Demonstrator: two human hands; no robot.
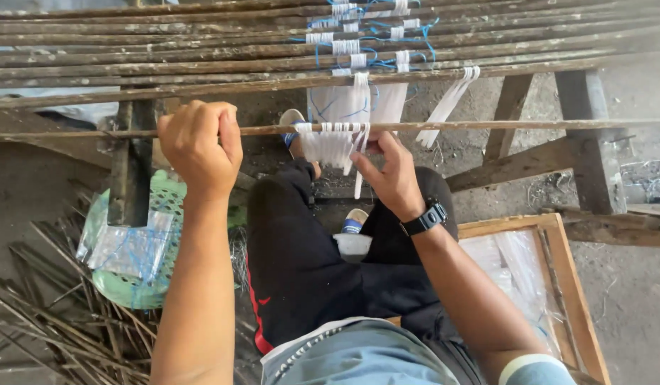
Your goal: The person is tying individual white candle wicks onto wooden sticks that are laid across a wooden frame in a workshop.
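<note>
A thin bamboo stick (487, 125) lies across in front of me at chest height. My left hand (199, 146) is closed in a fist around it at the left. My right hand (391, 175), with a black watch on the wrist, pinches white plastic strips (333, 142) that hang in a row from the stick's middle. Beyond it lie several more bamboo sticks (201, 68) side by side on a wooden rack, some tied with white strips and blue string (358, 50).
A green basket (134, 285) with clear plastic bags and blue string sits at my left, beside a heap of loose sticks (52, 314) on the ground. At my right a wooden frame box (569, 285) holds clear plastic. Rack legs (590, 150) stand ahead.
</note>
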